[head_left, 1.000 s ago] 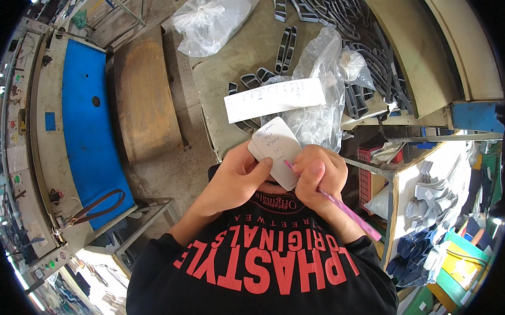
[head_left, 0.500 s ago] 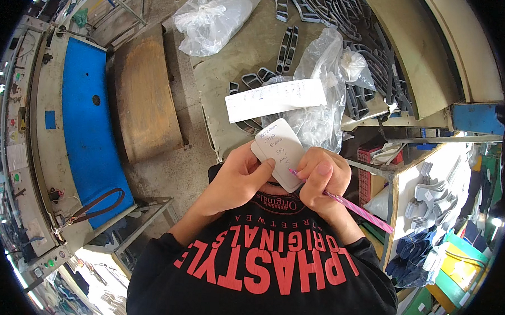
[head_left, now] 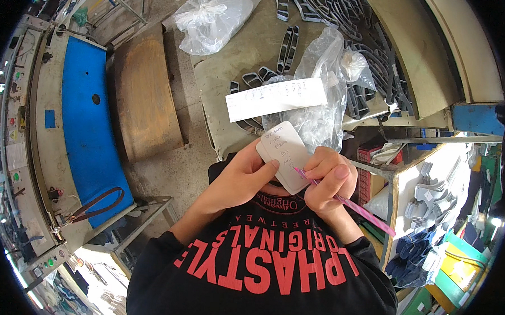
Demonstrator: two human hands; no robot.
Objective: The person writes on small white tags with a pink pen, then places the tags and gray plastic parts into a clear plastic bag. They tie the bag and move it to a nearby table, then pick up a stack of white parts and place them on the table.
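My left hand (head_left: pixel 237 179) holds a small stack of white rounded cards (head_left: pixel 283 153) in front of my chest, thumb on the top card. My right hand (head_left: pixel 327 180) grips a pink pen (head_left: pixel 352 206), its tip resting on the lower right part of the top card, which carries handwriting. A long white paper slip (head_left: pixel 275 99) lies on the table just beyond the cards. It rests against a clear plastic bag (head_left: pixel 323 87) with grey parts inside.
Several dark grey oblong frame parts (head_left: pixel 288 46) lie on the grey table (head_left: pixel 233 72), with another clear bag (head_left: pixel 213 18) at the far side. A brown curved stool (head_left: pixel 145 94) and a blue machine panel (head_left: pixel 85 116) stand to the left. Shelves with white and blue pieces (head_left: pixel 431 199) sit at right.
The pen tip has shifted slightly lower on the card as my right hand writes. The left hand and cards stay almost still.
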